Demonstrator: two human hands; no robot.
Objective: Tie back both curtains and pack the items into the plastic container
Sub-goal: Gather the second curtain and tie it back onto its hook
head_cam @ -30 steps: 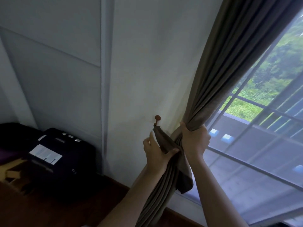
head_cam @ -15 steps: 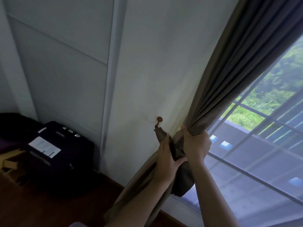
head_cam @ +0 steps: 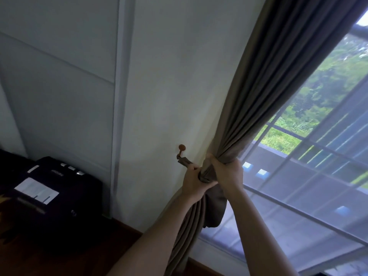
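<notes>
Gripping the bunched curtain (head_cam: 258, 100) with my right hand (head_cam: 229, 174) beside the window (head_cam: 318, 156), my left hand (head_cam: 194, 186) pinches the tieback (head_cam: 186, 162) (looped on the wall hook (head_cam: 181, 149)).

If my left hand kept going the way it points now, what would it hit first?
Probably the wall hook: the left hand, gripping the tieback, points up-left toward it. Depth is unclear.

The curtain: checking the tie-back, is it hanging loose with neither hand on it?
No, the left hand and right hand both grip the gathered curtain beside the wall hook.
</notes>
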